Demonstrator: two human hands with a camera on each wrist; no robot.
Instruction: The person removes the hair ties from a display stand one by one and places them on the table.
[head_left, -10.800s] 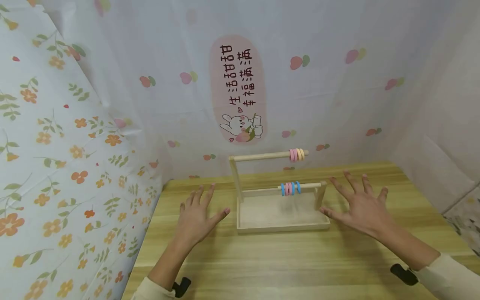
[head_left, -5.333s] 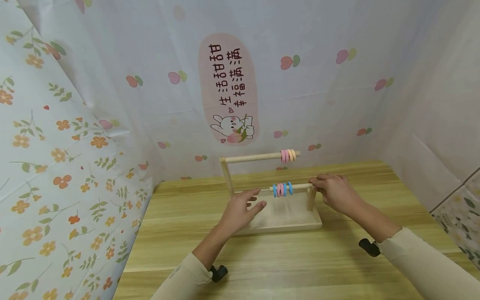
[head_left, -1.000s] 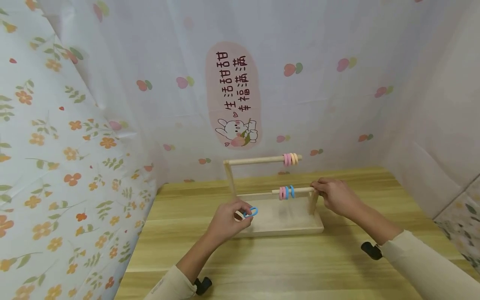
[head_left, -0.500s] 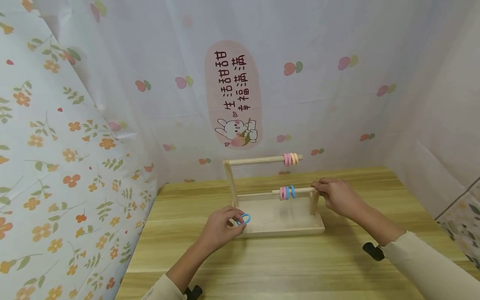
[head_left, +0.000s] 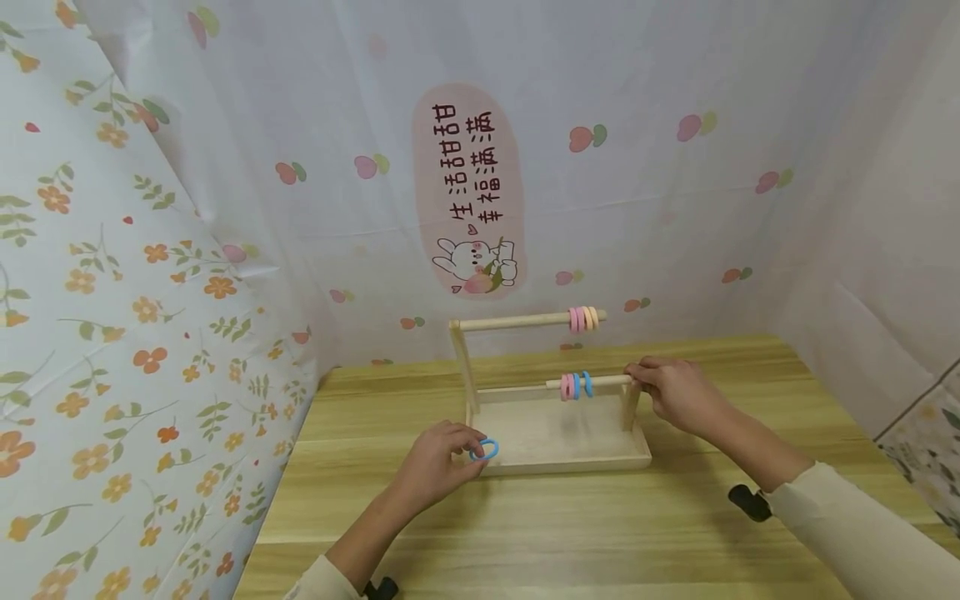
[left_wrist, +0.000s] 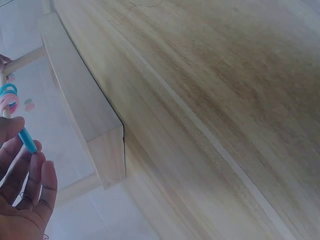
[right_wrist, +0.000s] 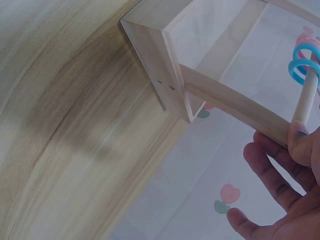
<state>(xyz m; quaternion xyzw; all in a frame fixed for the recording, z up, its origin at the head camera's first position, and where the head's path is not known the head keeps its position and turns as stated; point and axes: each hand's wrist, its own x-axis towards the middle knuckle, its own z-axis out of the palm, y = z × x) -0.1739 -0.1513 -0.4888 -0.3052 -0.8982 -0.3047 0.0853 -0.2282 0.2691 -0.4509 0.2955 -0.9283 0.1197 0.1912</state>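
- Blue ring (left_wrist: pixel 27 140) is being pinched by the left hand (head_left: pixel 438 460) near the left front corner of the wooden tray (head_left: pixel 562 466).
- Lower rod (head_left: pixel 609 381) is carrying two pink rings (head_left: pixel 566 387) and two other blue rings (head_left: pixel 577 386); upper rod (head_left: pixel 517 322) is bearing two mauve-pink rings (head_left: pixel 577 320) and two yellow rings (head_left: pixel 592 318).
- Right hand (head_left: pixel 678 392) is gripping the lower rod at its post (head_left: pixel 632 407).
- Only the right wrist view is showing two dark spots (right_wrist: pixel 171 88) on the tray's end wall.

Left hand (left_wrist: pixel 27 187) pinching a blue ring (left_wrist: pixel 28 142), pink and blue rings (left_wrist: pixel 14 103) on a dowel (left_wrist: pixel 6 114) ahead, wooden tray (left_wrist: pixel 82 87) beside it, wood-grain tabletop (left_wrist: pixel 210 95) beyond
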